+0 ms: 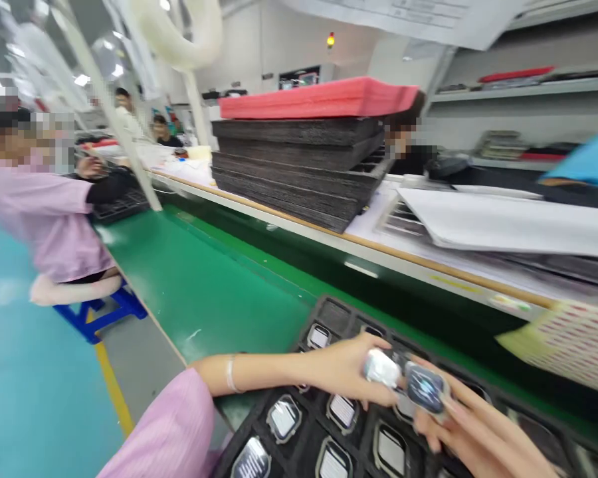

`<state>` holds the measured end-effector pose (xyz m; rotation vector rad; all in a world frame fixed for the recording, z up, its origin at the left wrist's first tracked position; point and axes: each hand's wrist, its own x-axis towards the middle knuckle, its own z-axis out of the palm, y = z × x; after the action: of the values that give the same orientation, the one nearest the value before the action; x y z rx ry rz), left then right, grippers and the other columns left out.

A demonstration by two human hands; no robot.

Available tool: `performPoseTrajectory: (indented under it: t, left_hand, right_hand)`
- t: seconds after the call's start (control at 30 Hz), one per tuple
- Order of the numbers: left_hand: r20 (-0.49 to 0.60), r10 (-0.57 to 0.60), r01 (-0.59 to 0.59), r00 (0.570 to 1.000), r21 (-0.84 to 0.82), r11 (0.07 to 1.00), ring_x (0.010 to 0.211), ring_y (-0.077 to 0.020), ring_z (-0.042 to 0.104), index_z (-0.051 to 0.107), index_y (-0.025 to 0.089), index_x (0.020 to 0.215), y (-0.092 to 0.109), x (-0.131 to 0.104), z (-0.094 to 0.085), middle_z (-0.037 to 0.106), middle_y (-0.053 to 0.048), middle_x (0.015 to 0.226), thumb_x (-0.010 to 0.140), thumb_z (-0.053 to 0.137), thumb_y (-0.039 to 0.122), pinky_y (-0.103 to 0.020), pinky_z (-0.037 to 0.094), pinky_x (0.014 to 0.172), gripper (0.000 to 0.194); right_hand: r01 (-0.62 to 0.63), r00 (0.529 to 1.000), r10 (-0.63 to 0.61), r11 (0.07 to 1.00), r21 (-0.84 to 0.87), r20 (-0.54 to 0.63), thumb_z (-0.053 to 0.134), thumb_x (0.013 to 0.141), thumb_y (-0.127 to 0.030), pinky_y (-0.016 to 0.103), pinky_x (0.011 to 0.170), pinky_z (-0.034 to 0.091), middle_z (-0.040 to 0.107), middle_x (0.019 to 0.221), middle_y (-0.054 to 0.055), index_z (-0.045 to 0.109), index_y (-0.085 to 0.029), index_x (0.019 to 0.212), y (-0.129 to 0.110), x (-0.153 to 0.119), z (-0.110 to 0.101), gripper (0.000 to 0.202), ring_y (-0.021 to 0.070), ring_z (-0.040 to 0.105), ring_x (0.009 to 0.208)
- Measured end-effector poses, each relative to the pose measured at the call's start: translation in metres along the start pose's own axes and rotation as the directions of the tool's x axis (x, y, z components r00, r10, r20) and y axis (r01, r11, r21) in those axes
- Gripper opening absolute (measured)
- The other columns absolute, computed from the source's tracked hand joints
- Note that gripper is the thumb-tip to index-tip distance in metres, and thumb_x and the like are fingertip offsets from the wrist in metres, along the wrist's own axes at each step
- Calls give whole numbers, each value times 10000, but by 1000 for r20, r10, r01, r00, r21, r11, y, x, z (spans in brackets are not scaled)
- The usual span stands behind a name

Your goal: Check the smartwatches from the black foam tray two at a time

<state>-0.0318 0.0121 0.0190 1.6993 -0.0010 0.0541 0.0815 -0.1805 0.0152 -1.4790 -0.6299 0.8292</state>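
Note:
My left hand (346, 372) reaches in from the lower left, in a pink sleeve, and pinches a small white part (381, 368). My right hand (471, 425) comes from the lower right and holds a dark square watch-like part (425, 388) with a shiny face against the white one. Both hands hover over a black compartment tray (329, 312) that holds several square silver-rimmed parts (283, 418) in its pockets.
The tray lies on a green conveyor belt (204, 285). Behind it a bench carries a tall stack of black trays (299, 166) topped with red foam (319, 96), and white sheets (508, 222). A person in pink (50, 212) sits at the left on a blue stool (107, 312).

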Motion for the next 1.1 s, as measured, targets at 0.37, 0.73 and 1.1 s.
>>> performPoseTrajectory:
  t: [0.37,0.73,1.1]
  left_hand:
    - [-17,-201,171,979,-462,870,855,-191,642,511,153,1115,18,-9,11,639,-48,901,733,604,181,-379,544,776,394]
    - [-19,-118,99,993,-421,902,921,-206,638,508,166,1109,15,-9,14,648,-62,974,732,593,180,-367,569,774,387]
    - [-98,-83,41,992,-367,929,908,-204,637,482,150,1143,13,-9,11,639,-82,1004,764,577,195,-340,569,735,393]
  right_hand:
    - [-3,999,-7,968,251,38,616,806,-217,275,455,508,667,1053,134,482,-190,1286,-16,-18,13,499,206,673,632]
    - [86,995,-94,977,198,31,622,832,-240,272,473,539,669,1097,141,480,-191,1301,-12,-23,12,492,217,704,655]
    - [112,991,-118,989,99,59,687,809,-250,270,525,560,621,1161,139,403,-205,1343,-10,-22,15,607,197,702,709]
